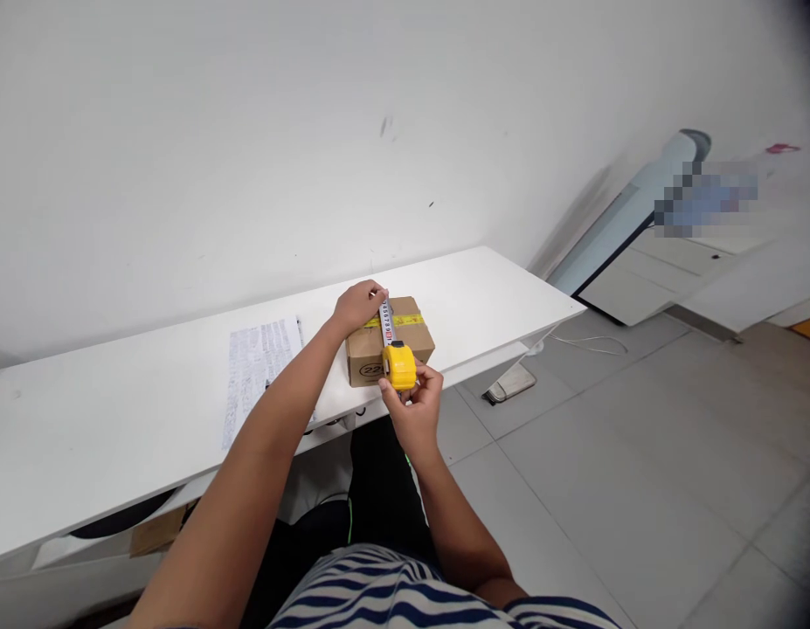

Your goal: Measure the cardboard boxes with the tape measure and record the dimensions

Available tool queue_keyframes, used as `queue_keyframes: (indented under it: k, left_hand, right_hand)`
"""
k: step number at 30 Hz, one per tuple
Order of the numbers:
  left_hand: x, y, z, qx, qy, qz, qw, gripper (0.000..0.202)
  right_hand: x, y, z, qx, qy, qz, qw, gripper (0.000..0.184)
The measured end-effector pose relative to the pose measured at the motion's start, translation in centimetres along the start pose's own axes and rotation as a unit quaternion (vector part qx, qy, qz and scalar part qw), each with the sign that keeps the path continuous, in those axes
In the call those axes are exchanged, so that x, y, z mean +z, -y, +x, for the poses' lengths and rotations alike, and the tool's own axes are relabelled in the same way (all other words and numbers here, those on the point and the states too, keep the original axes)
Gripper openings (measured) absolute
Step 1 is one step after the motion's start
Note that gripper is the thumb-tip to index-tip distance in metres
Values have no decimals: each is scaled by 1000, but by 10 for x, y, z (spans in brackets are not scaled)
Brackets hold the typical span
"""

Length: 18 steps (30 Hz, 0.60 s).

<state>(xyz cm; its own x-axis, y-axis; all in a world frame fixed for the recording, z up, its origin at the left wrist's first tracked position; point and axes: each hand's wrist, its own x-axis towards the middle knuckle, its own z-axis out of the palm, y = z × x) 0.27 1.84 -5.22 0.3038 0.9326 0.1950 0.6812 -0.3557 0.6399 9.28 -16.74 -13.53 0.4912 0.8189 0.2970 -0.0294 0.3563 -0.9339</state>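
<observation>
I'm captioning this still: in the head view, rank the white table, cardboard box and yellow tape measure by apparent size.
1. White table
2. Cardboard box
3. Yellow tape measure

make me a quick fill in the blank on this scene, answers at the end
The tape measure case in the right hand is coloured ____.
The table under the cardboard box is coloured ____.
In the picture, the paper lies to the box's ____.
The shirt's pattern is ____.

Missing words: yellow; white; left; stripes
</observation>
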Motion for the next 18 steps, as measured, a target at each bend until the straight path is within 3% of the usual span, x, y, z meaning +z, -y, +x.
queue_keyframes:
  k: [8, 18]
  left_hand:
    - [0, 2, 0, -9, 1, -10, 1000, 29]
    - [1, -1, 0, -7, -2, -16, 1000, 26]
  right_hand:
    - [1, -2, -2, 8, -6, 10, 1000, 53]
    - [2, -7, -6, -3, -23, 4, 1000, 49]
